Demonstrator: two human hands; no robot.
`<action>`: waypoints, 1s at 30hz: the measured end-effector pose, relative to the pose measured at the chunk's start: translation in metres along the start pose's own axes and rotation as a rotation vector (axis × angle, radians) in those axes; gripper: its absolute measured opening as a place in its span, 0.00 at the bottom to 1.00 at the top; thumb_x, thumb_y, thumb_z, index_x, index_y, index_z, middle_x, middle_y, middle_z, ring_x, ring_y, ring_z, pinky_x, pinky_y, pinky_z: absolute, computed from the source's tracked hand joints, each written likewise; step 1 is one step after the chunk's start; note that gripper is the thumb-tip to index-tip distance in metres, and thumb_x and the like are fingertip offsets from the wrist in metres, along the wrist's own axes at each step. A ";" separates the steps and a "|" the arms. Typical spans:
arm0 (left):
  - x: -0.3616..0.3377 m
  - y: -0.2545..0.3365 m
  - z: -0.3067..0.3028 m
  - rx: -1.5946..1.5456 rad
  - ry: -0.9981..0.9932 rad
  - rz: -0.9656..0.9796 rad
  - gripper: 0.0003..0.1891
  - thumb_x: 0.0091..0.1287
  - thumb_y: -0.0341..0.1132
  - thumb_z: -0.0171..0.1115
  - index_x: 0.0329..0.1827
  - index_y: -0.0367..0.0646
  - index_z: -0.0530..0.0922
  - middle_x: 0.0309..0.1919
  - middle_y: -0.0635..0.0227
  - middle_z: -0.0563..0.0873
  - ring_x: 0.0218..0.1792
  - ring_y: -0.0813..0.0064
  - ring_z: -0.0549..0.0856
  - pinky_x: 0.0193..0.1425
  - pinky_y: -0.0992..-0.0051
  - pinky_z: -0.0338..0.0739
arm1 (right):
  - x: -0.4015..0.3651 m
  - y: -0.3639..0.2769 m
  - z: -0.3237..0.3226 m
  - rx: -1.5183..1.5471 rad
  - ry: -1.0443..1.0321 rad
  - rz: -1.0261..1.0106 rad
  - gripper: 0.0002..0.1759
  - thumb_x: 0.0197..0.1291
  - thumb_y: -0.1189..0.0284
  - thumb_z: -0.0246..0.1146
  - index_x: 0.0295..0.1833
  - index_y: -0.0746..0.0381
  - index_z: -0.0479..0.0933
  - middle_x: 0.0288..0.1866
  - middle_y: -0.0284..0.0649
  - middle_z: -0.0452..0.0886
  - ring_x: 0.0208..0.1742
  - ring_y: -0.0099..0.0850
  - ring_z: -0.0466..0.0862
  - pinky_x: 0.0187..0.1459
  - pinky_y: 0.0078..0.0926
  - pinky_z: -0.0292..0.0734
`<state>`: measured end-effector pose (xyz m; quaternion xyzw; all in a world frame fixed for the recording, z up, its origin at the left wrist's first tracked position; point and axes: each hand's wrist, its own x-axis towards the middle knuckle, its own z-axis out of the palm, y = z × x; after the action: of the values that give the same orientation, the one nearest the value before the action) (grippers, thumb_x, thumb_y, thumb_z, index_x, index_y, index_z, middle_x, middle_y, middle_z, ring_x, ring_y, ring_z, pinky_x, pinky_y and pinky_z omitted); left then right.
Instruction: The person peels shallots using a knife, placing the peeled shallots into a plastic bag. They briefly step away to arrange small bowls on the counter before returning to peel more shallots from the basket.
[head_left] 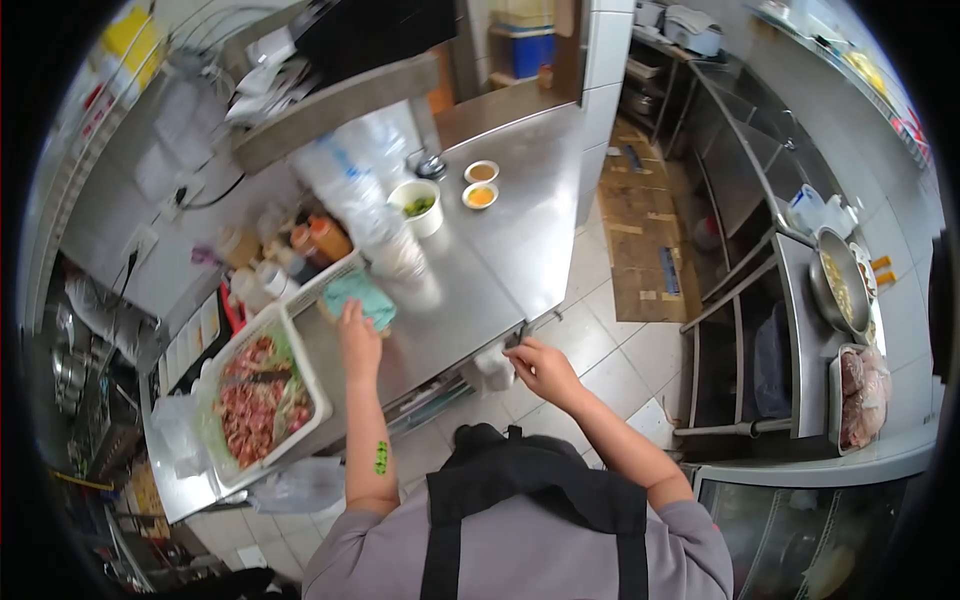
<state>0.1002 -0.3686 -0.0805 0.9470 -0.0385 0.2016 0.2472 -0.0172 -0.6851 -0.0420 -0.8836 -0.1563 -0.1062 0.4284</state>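
My left hand point(358, 328) is on a folded teal cloth point(358, 296) on the steel counter, its fingers closed on the near side of the cloth. Left of it stands a white basket point(318, 385) of cut raw meat point(255, 415), with a knife-like dark strip lying across the meat. My right hand point(545, 372) is off the counter's front corner with its fingers curled together. Whatever they hold, if anything, is too small to make out. A white object point(494, 368) hangs below the counter edge beside these fingers.
On the counter point(490, 270) are a white tub of chopped greens point(415, 208), two small cups point(480, 195), plastic bags point(375, 210) and sauce bottles point(328, 238). To the right, a steel shelf carries a metal bowl point(838, 285) and bagged meat point(862, 395). Cardboard point(640, 230) covers part of the floor.
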 end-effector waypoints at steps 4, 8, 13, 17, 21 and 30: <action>0.028 -0.026 0.019 0.296 -0.319 -0.057 0.11 0.59 0.32 0.56 0.40 0.35 0.80 0.45 0.48 0.79 0.47 0.51 0.77 0.51 0.59 0.70 | -0.019 0.060 -0.026 -0.118 0.093 0.187 0.07 0.56 0.69 0.61 0.36 0.62 0.80 0.27 0.41 0.74 0.28 0.39 0.78 0.30 0.32 0.73; 0.056 -0.013 0.014 0.358 -0.282 -0.216 0.13 0.58 0.38 0.57 0.30 0.35 0.81 0.32 0.48 0.82 0.39 0.48 0.80 0.45 0.57 0.72 | -0.037 0.131 -0.045 -0.296 -0.023 0.346 0.11 0.56 0.64 0.59 0.35 0.61 0.79 0.33 0.42 0.76 0.34 0.43 0.79 0.36 0.38 0.76; 0.071 -0.032 0.028 0.344 -0.117 -0.420 0.16 0.61 0.42 0.57 0.33 0.35 0.81 0.33 0.48 0.82 0.37 0.48 0.81 0.43 0.56 0.72 | -0.049 0.203 -0.095 -0.388 -0.195 0.502 0.12 0.55 0.64 0.60 0.38 0.61 0.79 0.36 0.44 0.78 0.38 0.44 0.79 0.40 0.40 0.75; 0.066 -0.019 0.050 0.418 0.025 -0.627 0.13 0.63 0.39 0.55 0.38 0.37 0.79 0.33 0.52 0.82 0.39 0.52 0.80 0.44 0.58 0.72 | -0.048 0.250 -0.138 -0.402 -0.176 0.598 0.12 0.55 0.63 0.60 0.37 0.61 0.80 0.36 0.45 0.78 0.39 0.44 0.80 0.41 0.40 0.76; 0.054 -0.008 0.063 0.466 0.192 -0.590 0.10 0.62 0.33 0.56 0.41 0.37 0.76 0.38 0.55 0.80 0.44 0.53 0.78 0.49 0.60 0.71 | -0.028 0.283 -0.158 -0.434 -0.077 0.688 0.13 0.51 0.64 0.63 0.30 0.64 0.80 0.35 0.47 0.77 0.37 0.46 0.78 0.40 0.42 0.74; 0.018 0.030 0.089 0.269 0.502 -0.489 0.13 0.60 0.25 0.54 0.48 0.34 0.75 0.46 0.54 0.76 0.50 0.55 0.74 0.55 0.62 0.69 | 0.115 0.327 -0.192 -0.522 -0.119 0.373 0.25 0.47 0.67 0.67 0.54 0.58 0.75 0.52 0.48 0.72 0.50 0.45 0.77 0.49 0.35 0.74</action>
<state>0.1436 -0.4372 -0.1306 0.8732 0.2775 0.3659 0.1632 0.1990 -1.0068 -0.1246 -0.9817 0.0162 -0.0107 0.1894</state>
